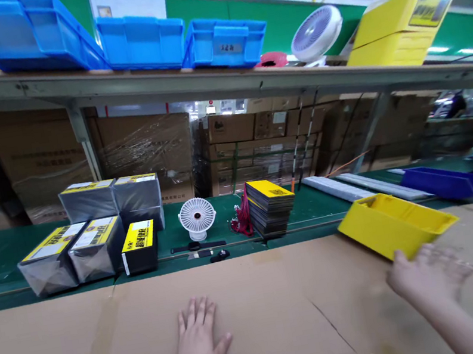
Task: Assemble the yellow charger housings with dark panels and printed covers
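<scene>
My left hand [202, 349] lies palm down on the brown cardboard sheet [260, 318], fingers stretched out and nothing in it. On the right, my right hand [429, 274] is at the near side of a yellow plastic bin [377, 235]. Its fingers are spread and slightly blurred; whether they touch the bin I cannot tell. Beyond the cardboard, a small white fan [197, 217] stands on the green bench, with a black watch-like strap [196, 246] in front of it. To the fan's right rises a stack of flat yellow-topped pieces [271, 207] beside red cords [242, 218].
Several wrapped boxes [95, 240] and a black-and-yellow box [139, 247] stand at the left. A dark blue bin [446, 181] lies at the right behind the yellow one. Overhead, a shelf [157, 84] carries blue crates [141, 42], another fan [316, 33] and yellow boxes [398, 32].
</scene>
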A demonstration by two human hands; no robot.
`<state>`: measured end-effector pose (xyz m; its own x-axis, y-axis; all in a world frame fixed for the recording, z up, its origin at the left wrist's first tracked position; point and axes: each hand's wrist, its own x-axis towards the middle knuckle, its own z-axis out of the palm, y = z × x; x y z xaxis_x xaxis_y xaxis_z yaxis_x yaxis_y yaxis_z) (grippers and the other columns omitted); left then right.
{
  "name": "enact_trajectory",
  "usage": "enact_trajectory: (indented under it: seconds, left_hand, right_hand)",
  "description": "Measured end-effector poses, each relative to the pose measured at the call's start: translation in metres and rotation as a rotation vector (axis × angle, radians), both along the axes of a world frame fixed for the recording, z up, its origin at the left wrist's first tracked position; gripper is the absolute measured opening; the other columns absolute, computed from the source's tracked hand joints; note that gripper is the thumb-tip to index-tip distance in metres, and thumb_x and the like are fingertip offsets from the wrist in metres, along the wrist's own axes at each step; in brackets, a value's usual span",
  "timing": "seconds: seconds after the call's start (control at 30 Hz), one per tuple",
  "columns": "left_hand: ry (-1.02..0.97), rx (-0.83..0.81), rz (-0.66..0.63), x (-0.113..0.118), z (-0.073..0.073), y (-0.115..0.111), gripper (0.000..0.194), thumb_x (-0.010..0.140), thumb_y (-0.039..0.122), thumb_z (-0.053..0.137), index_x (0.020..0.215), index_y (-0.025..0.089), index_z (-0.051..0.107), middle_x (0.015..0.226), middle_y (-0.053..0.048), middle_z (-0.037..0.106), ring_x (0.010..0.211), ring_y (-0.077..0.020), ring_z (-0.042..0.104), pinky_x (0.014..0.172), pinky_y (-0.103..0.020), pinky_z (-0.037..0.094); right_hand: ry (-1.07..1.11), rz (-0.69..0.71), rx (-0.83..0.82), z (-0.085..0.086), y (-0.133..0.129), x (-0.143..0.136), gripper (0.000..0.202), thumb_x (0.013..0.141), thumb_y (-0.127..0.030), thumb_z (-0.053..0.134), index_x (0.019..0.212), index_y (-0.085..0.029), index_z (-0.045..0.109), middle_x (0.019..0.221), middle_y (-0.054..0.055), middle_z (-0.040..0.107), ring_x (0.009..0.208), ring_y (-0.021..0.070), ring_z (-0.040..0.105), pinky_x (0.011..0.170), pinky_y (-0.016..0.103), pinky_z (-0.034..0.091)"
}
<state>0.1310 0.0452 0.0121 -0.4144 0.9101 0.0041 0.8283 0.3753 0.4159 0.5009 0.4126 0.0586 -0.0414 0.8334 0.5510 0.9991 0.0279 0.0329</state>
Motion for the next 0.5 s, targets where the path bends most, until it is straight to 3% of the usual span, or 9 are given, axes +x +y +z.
enact_trajectory:
  seconds: [0.07, 0.17, 0.3, 0.37, 0.5]
  left_hand:
    - [-0.021, -0.015, -0.001, -0.001, 0.001, 0.001, 0.064, 0.081, 0.059, 0.034, 0.139, 0.033, 0.026, 0.149, 0.007, 0.011, 0.138, -0.0219, -0.001, 0.111, -0.053, 0.000]
    - [-0.055, -0.061, -0.002, -0.003, 0.003, 0.002, 0.065, 0.080, 0.056, 0.037, 0.139, 0.032, 0.027, 0.149, 0.007, 0.011, 0.138, -0.0225, -0.001, 0.111, -0.052, -0.002]
    - [-0.082, -0.073, -0.025, -0.009, 0.000, 0.004, 0.066, 0.078, 0.053, 0.041, 0.139, 0.032, 0.026, 0.148, 0.007, 0.011, 0.138, -0.0235, 0.000, 0.111, -0.051, -0.002]
    - [-0.100, -0.073, -0.046, -0.014, -0.003, 0.005, 0.068, 0.076, 0.053, 0.042, 0.139, 0.033, 0.026, 0.148, 0.007, 0.011, 0.138, -0.0247, 0.001, 0.111, -0.052, -0.002]
    - [-0.157, -0.128, -0.092, -0.022, -0.004, 0.010, 0.072, 0.074, 0.056, 0.046, 0.138, 0.031, 0.027, 0.148, 0.004, 0.010, 0.137, -0.0294, 0.001, 0.109, -0.056, -0.002]
  right_hand:
    - [-0.079, -0.024, -0.090, -0.003, -0.002, -0.029, 0.039, 0.078, -0.027, 0.047, 0.108, -0.010, 0.065, 0.139, 0.028, 0.031, 0.131, 0.0468, 0.019, 0.097, 0.061, 0.006]
    - [-0.102, 0.209, -0.053, 0.004, -0.010, -0.093, 0.044, 0.078, -0.037, 0.049, 0.114, -0.014, 0.061, 0.136, 0.023, 0.039, 0.129, 0.0424, 0.027, 0.097, 0.061, 0.018]
    - [-0.102, 0.421, 0.089, 0.044, -0.001, -0.180, 0.055, 0.088, -0.044, 0.035, 0.136, -0.016, 0.037, 0.142, 0.017, 0.034, 0.132, 0.0315, 0.027, 0.100, 0.047, 0.026]
    - [-0.093, 0.484, 0.156, 0.067, 0.011, -0.214, 0.058, 0.090, -0.041, 0.032, 0.139, -0.010, 0.029, 0.143, 0.019, 0.031, 0.132, 0.0299, 0.027, 0.102, 0.042, 0.026]
    - [-0.091, 0.570, 0.226, 0.090, 0.029, -0.259, 0.046, 0.090, -0.030, 0.034, 0.125, -0.003, 0.045, 0.125, 0.022, 0.051, 0.118, 0.0294, 0.044, 0.097, 0.040, 0.031]
